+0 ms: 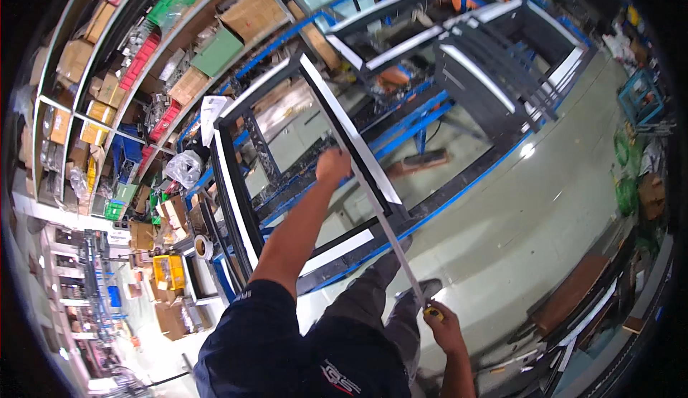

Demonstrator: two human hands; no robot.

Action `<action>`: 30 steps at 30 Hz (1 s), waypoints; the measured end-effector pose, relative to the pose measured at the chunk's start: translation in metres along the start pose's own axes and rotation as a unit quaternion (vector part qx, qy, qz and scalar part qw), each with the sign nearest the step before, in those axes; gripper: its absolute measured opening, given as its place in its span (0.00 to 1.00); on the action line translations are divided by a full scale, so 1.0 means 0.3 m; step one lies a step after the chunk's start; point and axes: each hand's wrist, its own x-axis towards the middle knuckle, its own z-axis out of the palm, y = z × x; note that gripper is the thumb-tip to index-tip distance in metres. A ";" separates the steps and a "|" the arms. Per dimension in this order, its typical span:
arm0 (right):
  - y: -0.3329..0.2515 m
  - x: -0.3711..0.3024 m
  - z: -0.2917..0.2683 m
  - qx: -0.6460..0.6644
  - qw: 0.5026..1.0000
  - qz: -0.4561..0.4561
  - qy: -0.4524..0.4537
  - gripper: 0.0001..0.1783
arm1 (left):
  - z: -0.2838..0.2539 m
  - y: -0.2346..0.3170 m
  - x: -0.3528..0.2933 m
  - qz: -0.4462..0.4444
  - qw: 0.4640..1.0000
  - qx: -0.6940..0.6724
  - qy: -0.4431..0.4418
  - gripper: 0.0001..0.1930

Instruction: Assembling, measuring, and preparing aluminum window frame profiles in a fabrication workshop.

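Observation:
A yellow tape measure (433, 313) is gripped in my right hand (448, 332), low and to the right, beyond the near edge of the workbench. Its long metal blade (388, 230) is drawn out and slants up and left over a dark rectangular frame with white strips (350, 127). My left hand (334, 164) reaches over the frame's opening, its fingers closed at the blade partway along. The blade's far end lies near the frame's far corner, too small to make out how it sits.
The frame rests on a blue-edged workbench (469, 184). More dark frames (476, 75) and stacked dark bars (512, 68) lie farther right. Shelves with boxes and bins (215, 54) stand left. A yellow crate (168, 272) is at lower left; long panels and profiles (584, 290) lie at right.

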 end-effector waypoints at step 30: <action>-0.260 0.429 0.087 0.065 0.994 0.045 -0.069 0.26 | -0.127 0.044 0.642 -0.047 0.974 0.145 0.171 0.23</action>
